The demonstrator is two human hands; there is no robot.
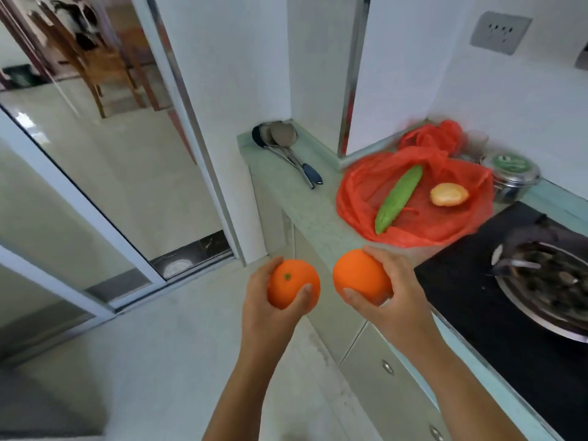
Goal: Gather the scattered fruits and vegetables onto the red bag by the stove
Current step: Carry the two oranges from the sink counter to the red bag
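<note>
A red plastic bag point(451, 224) lies spread on the pale green counter beside the black stove. On it rest a long green cucumber point(397, 198) and a yellow-orange fruit point(449, 194). My left hand point(264, 300) grips an orange point(291, 281) with a green stem spot, held in front of the counter's edge above the floor. My right hand point(394, 284) grips a second orange point(359, 275) just short of the bag's near edge. The two oranges sit side by side, a small gap between them.
A black stove top point(471, 294) with a metal burner ring point(547, 288) lies right of the bag. A steel pot with a green lid point(512, 173) stands behind the bag. Ladles point(286, 148) lie at the counter's far left end. Cabinet drawers point(381, 364) lie below.
</note>
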